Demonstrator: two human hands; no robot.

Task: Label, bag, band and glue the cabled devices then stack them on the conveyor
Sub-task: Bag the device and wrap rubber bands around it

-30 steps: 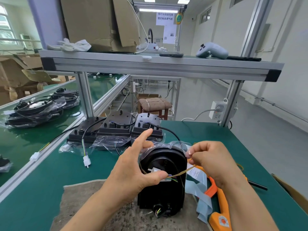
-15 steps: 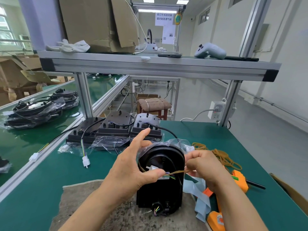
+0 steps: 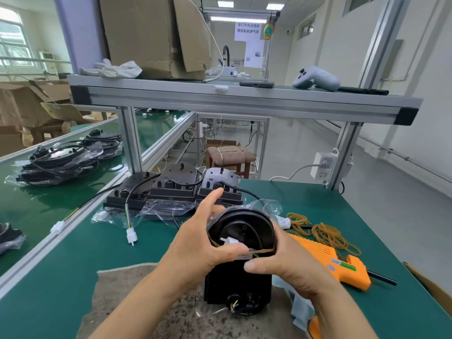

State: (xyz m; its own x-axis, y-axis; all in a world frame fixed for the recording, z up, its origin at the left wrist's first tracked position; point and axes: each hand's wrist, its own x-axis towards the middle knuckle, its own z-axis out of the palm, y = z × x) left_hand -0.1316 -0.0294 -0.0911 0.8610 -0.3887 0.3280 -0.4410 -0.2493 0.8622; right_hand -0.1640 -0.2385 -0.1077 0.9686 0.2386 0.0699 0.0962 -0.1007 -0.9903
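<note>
Steadies a black cabled device point(image 3: 238, 285) upright on a speckled stone slab point(image 3: 146, 304) at the near edge of the green desk point(image 3: 117, 253). Sheathed in a clear plastic bag point(image 3: 265, 204), bunched loose over the rounded top.

Clasps the device's left flank with the left hand point(image 3: 200, 243): thumb pressed onto the front face, forefinger raised straight behind the top, remaining fingers hidden behind the casing. Clamps the right hand point(image 3: 291, 267) round the right flank, fingers curled, thumb laid across the front. Stretches a tan rubber band point(image 3: 263, 251) across the front face, from under the left thumb into the curled right fingers, over the coiled cable and white plug tucked there.

Right of the device, flat on the desk: an orange glue gun point(image 3: 325, 260), and beyond it a loose heap of spare bands point(image 3: 322, 233). Just right of the device's base, partly under the right wrist: pale blue strips point(image 3: 302, 307).

Behind the device: a row of three more black units point(image 3: 176, 189) with trailing cables, one white connector point(image 3: 131, 237) lying off to the device's left.

Far left of the device, past an aluminium rail: the green conveyor point(image 3: 36, 211), with a bagged stack point(image 3: 61, 162) resting on it.

Above and behind the device: an aluminium shelf point(image 3: 220, 99) bearing a cardboard box point(image 3: 151, 35), white gloves point(image 3: 115, 69) and a grey controller point(image 3: 315, 78).
</note>
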